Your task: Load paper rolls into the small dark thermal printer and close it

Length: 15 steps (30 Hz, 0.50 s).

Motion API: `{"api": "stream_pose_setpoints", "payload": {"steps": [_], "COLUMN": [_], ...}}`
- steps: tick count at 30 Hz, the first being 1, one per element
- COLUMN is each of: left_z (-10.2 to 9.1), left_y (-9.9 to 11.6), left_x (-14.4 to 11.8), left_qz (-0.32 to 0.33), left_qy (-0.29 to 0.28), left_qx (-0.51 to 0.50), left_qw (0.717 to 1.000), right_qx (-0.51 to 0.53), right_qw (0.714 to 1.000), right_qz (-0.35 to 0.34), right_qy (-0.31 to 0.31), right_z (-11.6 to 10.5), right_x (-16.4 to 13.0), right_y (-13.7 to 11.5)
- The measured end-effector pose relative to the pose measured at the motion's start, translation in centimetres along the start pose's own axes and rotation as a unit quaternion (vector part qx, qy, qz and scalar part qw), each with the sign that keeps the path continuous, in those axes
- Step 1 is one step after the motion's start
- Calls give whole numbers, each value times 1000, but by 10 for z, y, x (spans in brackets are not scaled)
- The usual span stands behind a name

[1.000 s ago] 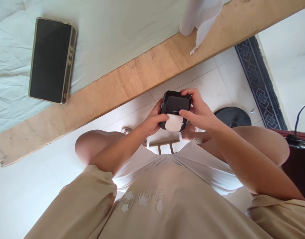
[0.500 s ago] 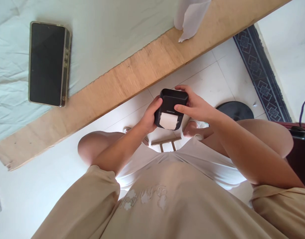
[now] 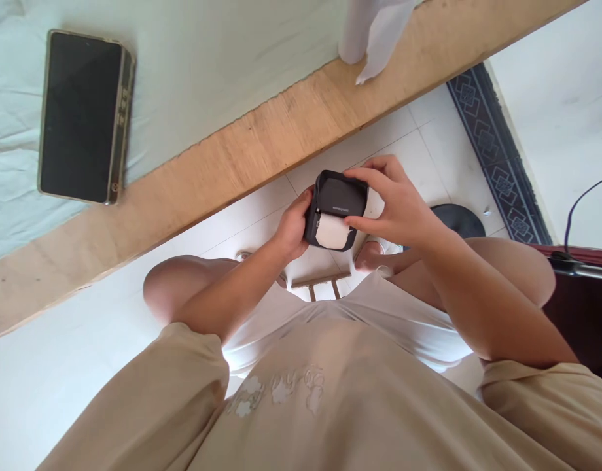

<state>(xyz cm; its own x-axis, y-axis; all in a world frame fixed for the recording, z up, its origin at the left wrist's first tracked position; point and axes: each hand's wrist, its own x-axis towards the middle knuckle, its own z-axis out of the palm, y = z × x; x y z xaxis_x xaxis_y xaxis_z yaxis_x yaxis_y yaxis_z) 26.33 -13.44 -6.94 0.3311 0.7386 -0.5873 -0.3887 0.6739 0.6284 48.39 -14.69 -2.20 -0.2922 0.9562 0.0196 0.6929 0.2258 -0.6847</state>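
In the head view, both hands hold a small black rounded-square plastic printer (image 3: 336, 208) in the air above the pale floor tiles (image 3: 419, 140), just off the near edge of the wooden tabletop (image 3: 242, 157) and over the person's knees. A white paper strip (image 3: 332, 231) shows at the slot on the side nearest the body, so the device seems to be turned this way to keep the paper in sight.

The left hand (image 3: 292, 227) cups the printer's left side from below, fingers curled shut around its edge and thumb lying on the casing, taking the weight. The right hand (image 3: 402, 210) closes on the right side: its fingers wrap over the far top corner while the thumb presses near the paper slot, as if steadying the lid. Both forearms angle inward from the beige sleeves, elbows wide, wrists bent towards each other.

On the tabletop, well apart from the hands, a dark rectangular phone with a gold frame (image 3: 81, 116) lies flat on a pale green cloth (image 3: 207, 59) near the far left corner. A white paper roll (image 3: 367, 33) stands at the tabletop's near edge, its loose end hanging.
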Motion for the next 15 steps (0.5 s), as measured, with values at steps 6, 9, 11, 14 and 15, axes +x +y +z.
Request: {"api": "stream_pose_setpoints", "payload": {"steps": [6, 9, 11, 14, 15], "left_z": [-2, -3, -2, -1, 0], "left_y": [-2, -2, -2, -3, -3], "left_x": [-3, -5, -6, -8, -9], "left_qz": [-8, 10, 18, 17, 18], "left_qy": [-36, -24, -27, -36, -34], "left_qx": [66, 87, 90, 89, 88], "left_qw": [997, 996, 995, 995, 995], "right_qx": [-31, -20, -61, -175, -204], "right_qw": [983, 984, 990, 979, 972], "right_qz": [118, 121, 103, 99, 104], "right_qy": [137, 133, 71, -30, -51], "right_z": [-8, -3, 5, 16, 18], "right_x": [1, 0, 0, 1, 2], "right_y": [-12, -17, -21, -29, -32]}}
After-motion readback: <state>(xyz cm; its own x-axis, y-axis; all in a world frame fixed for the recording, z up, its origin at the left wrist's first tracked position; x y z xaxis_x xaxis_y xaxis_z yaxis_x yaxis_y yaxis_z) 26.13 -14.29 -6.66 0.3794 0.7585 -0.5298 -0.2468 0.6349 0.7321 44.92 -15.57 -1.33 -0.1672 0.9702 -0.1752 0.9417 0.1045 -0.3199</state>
